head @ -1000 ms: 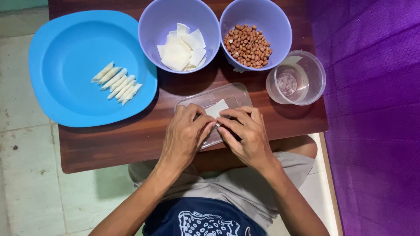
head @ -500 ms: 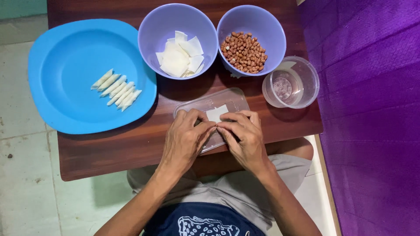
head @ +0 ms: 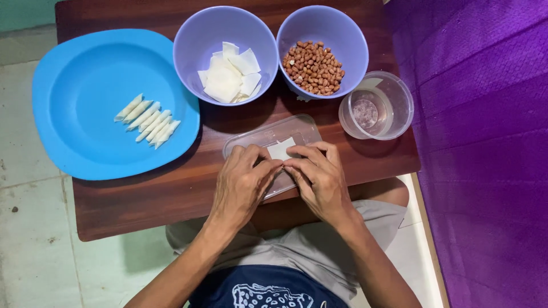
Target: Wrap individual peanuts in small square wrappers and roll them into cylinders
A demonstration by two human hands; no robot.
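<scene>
A small white wrapper square (head: pixel 281 150) lay on a clear plastic lid (head: pixel 297 128) at the frame's centre, pinched in the grip of the left hand (head: pixel 242 183) and right hand (head: pixel 321 178), fingertips meeting. Above stood a bowl of wrappers (head: pixel 225 54), a bowl of peanuts (head: pixel 322 50) and a clear cup (head: pixel 377 105); a blue plate (head: pixel 85 63) with rolls (head: pixel 146 120) sat upper left on the bench (head: pixel 148 194).

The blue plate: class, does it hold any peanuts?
No. The blue plate holds only a row of small white rolls; the peanuts sit in a purple bowl.
</scene>
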